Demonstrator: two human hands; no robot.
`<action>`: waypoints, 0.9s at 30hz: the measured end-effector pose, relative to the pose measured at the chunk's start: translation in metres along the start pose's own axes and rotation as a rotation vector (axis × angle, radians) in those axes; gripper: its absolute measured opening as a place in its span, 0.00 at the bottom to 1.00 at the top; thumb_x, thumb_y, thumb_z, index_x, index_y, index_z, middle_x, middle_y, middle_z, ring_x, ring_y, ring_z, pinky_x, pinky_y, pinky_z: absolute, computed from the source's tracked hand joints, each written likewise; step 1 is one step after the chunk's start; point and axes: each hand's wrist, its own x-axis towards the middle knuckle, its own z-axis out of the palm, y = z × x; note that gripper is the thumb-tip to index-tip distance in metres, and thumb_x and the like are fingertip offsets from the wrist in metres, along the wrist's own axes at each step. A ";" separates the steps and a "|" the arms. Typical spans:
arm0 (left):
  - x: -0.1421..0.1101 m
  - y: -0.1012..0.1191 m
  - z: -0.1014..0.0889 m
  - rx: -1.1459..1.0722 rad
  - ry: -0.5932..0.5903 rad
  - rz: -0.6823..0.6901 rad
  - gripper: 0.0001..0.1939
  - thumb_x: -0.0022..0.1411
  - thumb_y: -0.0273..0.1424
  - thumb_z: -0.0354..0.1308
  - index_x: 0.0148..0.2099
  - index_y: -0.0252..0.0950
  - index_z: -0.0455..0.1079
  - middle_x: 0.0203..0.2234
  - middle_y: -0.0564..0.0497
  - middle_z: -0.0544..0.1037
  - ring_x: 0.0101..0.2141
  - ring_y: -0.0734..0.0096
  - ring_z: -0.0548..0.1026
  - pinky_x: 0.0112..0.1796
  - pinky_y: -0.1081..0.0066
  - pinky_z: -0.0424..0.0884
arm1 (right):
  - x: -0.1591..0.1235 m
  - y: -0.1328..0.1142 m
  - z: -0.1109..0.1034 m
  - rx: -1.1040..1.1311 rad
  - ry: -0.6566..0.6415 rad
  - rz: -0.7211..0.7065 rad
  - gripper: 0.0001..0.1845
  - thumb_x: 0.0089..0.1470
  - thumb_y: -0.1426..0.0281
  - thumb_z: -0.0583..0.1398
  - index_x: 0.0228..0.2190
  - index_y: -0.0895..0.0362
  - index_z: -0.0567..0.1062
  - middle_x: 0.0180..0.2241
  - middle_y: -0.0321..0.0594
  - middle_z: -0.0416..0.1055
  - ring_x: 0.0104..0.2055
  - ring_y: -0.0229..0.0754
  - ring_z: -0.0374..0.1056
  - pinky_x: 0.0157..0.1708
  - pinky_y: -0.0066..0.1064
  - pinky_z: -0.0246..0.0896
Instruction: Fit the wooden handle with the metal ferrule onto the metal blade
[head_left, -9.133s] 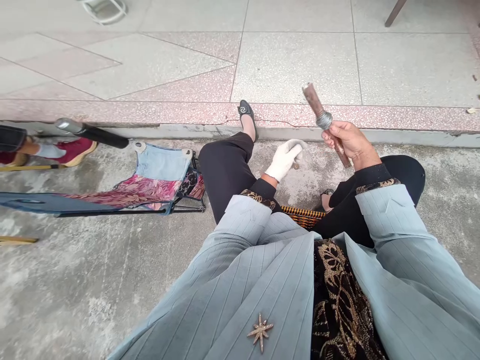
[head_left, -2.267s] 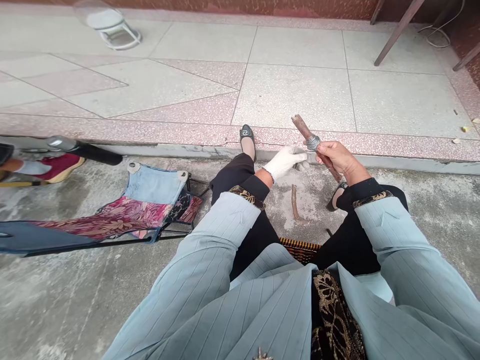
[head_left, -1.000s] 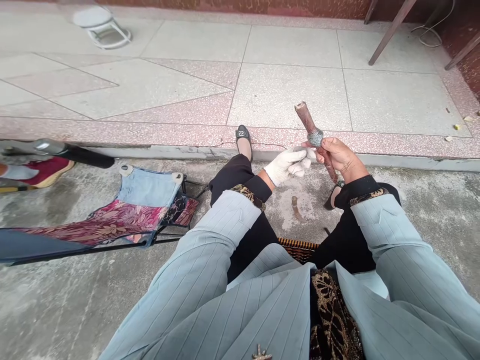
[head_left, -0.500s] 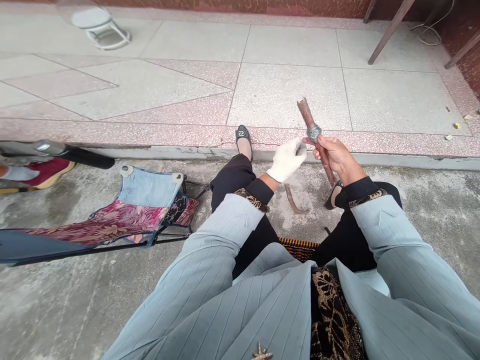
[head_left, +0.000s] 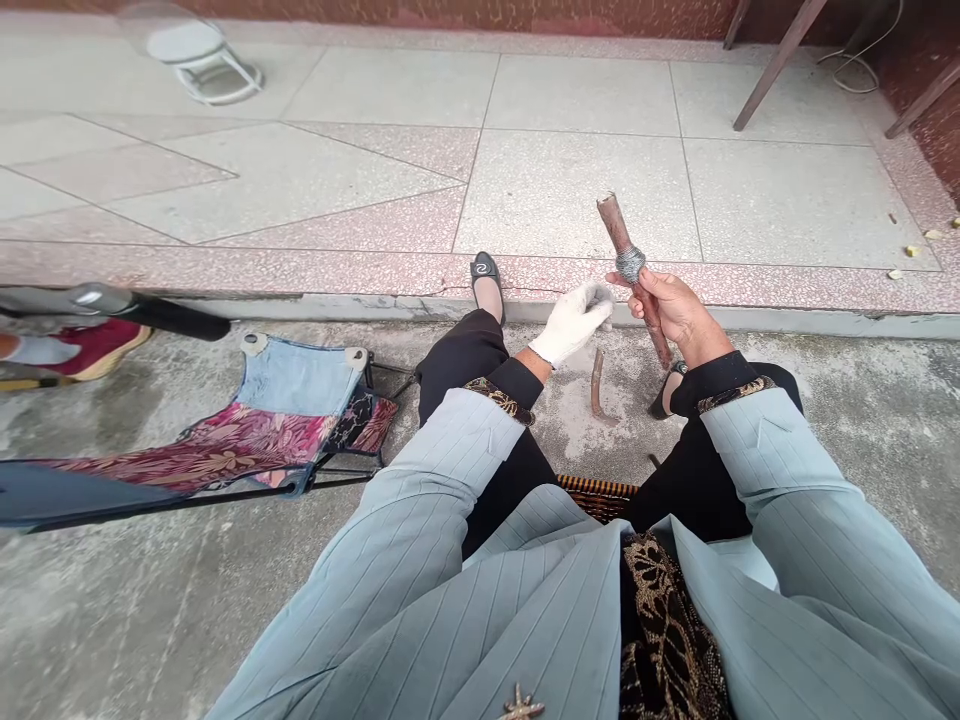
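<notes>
My bare right hand point(head_left: 679, 308) is closed round a brown wooden handle point(head_left: 616, 225) that points up and away, with a grey wire-wrapped collar point(head_left: 630, 264) just above my fingers. My left hand point(head_left: 571, 322), in a white glove, is pinched shut beside it, right over the upper end of a curved rusty metal piece point(head_left: 596, 385). That piece stands nearly upright, its hooked lower end on the concrete between my legs.
A folding stool with a patchwork cloth seat point(head_left: 296, 400) lies to my left. Beyond it are another person's red shoe point(head_left: 101, 340) and a black-handled tool point(head_left: 161, 312). The tiled step edge point(head_left: 360, 300) crosses ahead. A white plastic stool point(head_left: 202, 60) and furniture legs point(head_left: 772, 60) stand farther back.
The rusty piece went from slanted to nearly upright under my gloved hand, which moved slightly off the handle. My right hand keeps the handle raised, as before.
</notes>
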 end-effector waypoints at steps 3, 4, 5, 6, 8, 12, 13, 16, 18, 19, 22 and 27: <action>-0.004 0.006 -0.003 0.379 0.139 0.011 0.06 0.65 0.31 0.51 0.39 0.35 0.67 0.31 0.48 0.76 0.33 0.69 0.75 0.37 0.71 0.68 | -0.003 -0.002 0.003 -0.030 0.008 -0.018 0.29 0.42 0.42 0.67 0.25 0.56 0.71 0.30 0.42 0.77 0.21 0.32 0.61 0.22 0.27 0.62; -0.005 0.007 -0.004 0.490 0.165 0.016 0.07 0.65 0.31 0.51 0.39 0.35 0.68 0.32 0.48 0.76 0.34 0.67 0.76 0.37 0.70 0.67 | -0.004 -0.003 0.003 -0.029 0.008 -0.028 0.29 0.43 0.42 0.67 0.24 0.56 0.70 0.31 0.43 0.77 0.21 0.32 0.61 0.22 0.27 0.61; -0.007 0.009 -0.004 0.573 0.178 0.020 0.07 0.66 0.31 0.51 0.39 0.35 0.69 0.32 0.47 0.77 0.35 0.66 0.76 0.37 0.70 0.66 | -0.004 -0.003 0.004 -0.023 0.006 -0.037 0.29 0.43 0.42 0.67 0.24 0.56 0.70 0.31 0.43 0.77 0.21 0.32 0.61 0.22 0.27 0.61; -0.008 0.010 -0.003 0.624 0.181 0.022 0.08 0.66 0.32 0.50 0.40 0.35 0.70 0.32 0.47 0.77 0.35 0.65 0.76 0.37 0.69 0.66 | -0.004 -0.003 0.003 -0.015 0.005 -0.045 0.29 0.44 0.42 0.67 0.24 0.56 0.69 0.32 0.43 0.77 0.22 0.32 0.61 0.22 0.27 0.61; -0.009 0.009 -0.003 0.656 0.186 0.015 0.09 0.67 0.32 0.49 0.41 0.36 0.70 0.32 0.47 0.78 0.35 0.64 0.76 0.36 0.70 0.65 | -0.003 -0.002 0.002 -0.010 0.014 -0.056 0.29 0.44 0.43 0.66 0.24 0.55 0.68 0.31 0.43 0.77 0.22 0.33 0.61 0.22 0.27 0.61; -0.008 0.004 -0.005 0.595 0.136 -0.035 0.09 0.65 0.31 0.51 0.43 0.37 0.71 0.30 0.48 0.77 0.32 0.65 0.75 0.34 0.70 0.63 | 0.005 0.003 -0.005 -0.106 0.103 -0.046 0.28 0.45 0.42 0.65 0.24 0.55 0.70 0.23 0.40 0.73 0.22 0.36 0.62 0.21 0.28 0.59; -0.008 0.003 -0.006 0.568 0.100 -0.038 0.09 0.65 0.30 0.51 0.43 0.37 0.72 0.30 0.48 0.77 0.32 0.65 0.75 0.33 0.71 0.63 | 0.008 0.004 -0.008 -0.148 0.140 -0.050 0.28 0.45 0.43 0.66 0.23 0.55 0.70 0.20 0.39 0.70 0.21 0.36 0.62 0.20 0.28 0.57; -0.006 -0.001 -0.010 0.513 -0.028 0.003 0.10 0.64 0.30 0.51 0.42 0.36 0.73 0.31 0.49 0.78 0.33 0.66 0.75 0.34 0.71 0.64 | 0.018 0.006 -0.021 -0.364 0.259 -0.083 0.26 0.44 0.46 0.67 0.22 0.57 0.72 0.14 0.34 0.63 0.17 0.35 0.58 0.18 0.28 0.50; -0.006 -0.003 -0.013 0.541 -0.100 0.022 0.12 0.64 0.31 0.51 0.42 0.36 0.75 0.33 0.49 0.79 0.35 0.65 0.76 0.36 0.71 0.65 | 0.023 0.006 -0.031 -0.615 0.323 -0.115 0.22 0.46 0.50 0.68 0.21 0.57 0.74 0.12 0.32 0.60 0.17 0.36 0.57 0.20 0.29 0.47; -0.006 -0.004 -0.015 0.577 -0.121 0.018 0.13 0.65 0.32 0.50 0.42 0.36 0.76 0.33 0.48 0.80 0.36 0.64 0.76 0.37 0.70 0.66 | 0.025 0.006 -0.035 -0.754 0.345 -0.130 0.20 0.47 0.54 0.69 0.20 0.57 0.74 0.12 0.32 0.59 0.18 0.36 0.58 0.21 0.30 0.47; -0.008 -0.007 -0.020 0.724 -0.163 0.040 0.14 0.66 0.33 0.50 0.44 0.37 0.77 0.36 0.46 0.81 0.39 0.62 0.77 0.39 0.70 0.67 | 0.027 0.009 -0.041 -1.099 0.313 -0.073 0.18 0.46 0.65 0.71 0.14 0.56 0.71 0.12 0.35 0.58 0.22 0.39 0.61 0.25 0.31 0.49; -0.012 -0.011 -0.026 0.767 -0.263 0.189 0.14 0.66 0.36 0.53 0.47 0.39 0.77 0.40 0.47 0.81 0.43 0.63 0.78 0.44 0.69 0.68 | 0.014 0.018 -0.033 -1.019 -0.375 0.415 0.18 0.32 0.69 0.76 0.11 0.56 0.72 0.11 0.34 0.62 0.16 0.35 0.58 0.22 0.29 0.52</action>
